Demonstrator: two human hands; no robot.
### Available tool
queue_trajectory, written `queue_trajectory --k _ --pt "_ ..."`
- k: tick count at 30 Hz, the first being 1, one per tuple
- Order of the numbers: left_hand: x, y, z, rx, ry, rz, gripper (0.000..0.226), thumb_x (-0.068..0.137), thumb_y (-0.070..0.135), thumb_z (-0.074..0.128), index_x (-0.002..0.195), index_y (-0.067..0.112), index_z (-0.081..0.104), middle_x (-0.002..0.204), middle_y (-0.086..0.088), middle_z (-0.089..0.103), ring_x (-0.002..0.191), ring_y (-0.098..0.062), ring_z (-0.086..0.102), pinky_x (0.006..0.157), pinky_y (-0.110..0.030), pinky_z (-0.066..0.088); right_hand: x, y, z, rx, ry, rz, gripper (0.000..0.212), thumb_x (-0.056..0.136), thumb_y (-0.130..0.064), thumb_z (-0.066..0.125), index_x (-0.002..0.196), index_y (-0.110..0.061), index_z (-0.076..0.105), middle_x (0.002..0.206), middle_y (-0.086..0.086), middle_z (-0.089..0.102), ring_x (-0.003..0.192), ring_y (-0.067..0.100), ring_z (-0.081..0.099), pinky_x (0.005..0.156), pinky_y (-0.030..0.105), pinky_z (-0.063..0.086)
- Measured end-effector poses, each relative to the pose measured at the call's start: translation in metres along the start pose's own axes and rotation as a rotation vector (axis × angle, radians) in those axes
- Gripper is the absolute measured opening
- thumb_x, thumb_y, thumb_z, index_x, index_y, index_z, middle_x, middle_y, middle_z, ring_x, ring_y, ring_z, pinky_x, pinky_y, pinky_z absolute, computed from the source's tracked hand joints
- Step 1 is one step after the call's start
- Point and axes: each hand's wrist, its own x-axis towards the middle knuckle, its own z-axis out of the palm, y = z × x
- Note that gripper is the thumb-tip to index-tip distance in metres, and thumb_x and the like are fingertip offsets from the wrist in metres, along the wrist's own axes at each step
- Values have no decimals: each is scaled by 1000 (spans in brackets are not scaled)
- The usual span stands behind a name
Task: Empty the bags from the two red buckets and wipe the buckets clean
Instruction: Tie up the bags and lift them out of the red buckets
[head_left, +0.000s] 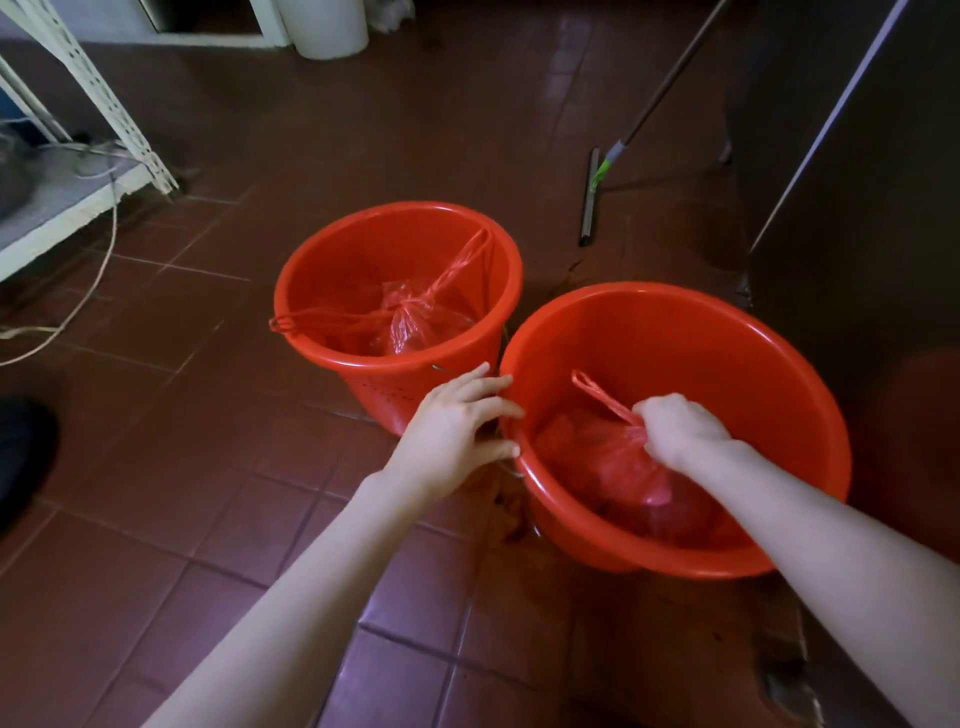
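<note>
Progress: early | near bucket (779, 364) was touched by straight-fingered left hand (457, 431) | near bag (613, 467) was gripped by right hand (680, 431) | far bag (410, 317) was found inside far bucket (363, 218) | wiping outstanding

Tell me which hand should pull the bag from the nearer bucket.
Right. The right hand grips the knotted neck of the red bag inside the nearer bucket; the left hand only rests open against its rim.
</note>
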Motion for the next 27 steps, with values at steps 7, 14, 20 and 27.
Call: queue_trajectory --k 7,14,20,27 --pt "14 -50 -12 403 185 -470 51 93 33 56 141 26 45 134 -3 53 131 -31 41 114 -47 23 -11 22 9 137 -25 64 31 87 -26 60 115 -28 46 102 6 64 95 32 63 77 36 50" --pt "3 -61 -32 572 39 -326 38 97 29 48 134 36 46 112 5 57 107 -24 52 96 -39 31 -6 21 19 275 -12 88 18 95 -35 51 99 -31 33 84 1 56 73 24 58 63 34 44" --pt "-51 -27 -42 551 -84 -241 42 94 36 53 135 37 44 113 8 55 110 -20 52 84 -34 38 1 20 22 187 -126 76 24 81 -29 67 101 -29 54 109 5 65 98 28 63 75 29 48" --pt "-91 -16 -53 -12 -339 -190 33 76 38 75 107 31 65 85 16 63 74 1 57 70 -18 46 5 22 34 132 -157 65 41 79 -15 63 116 -32 62 110 6 68 100 27 66 78 29 52"
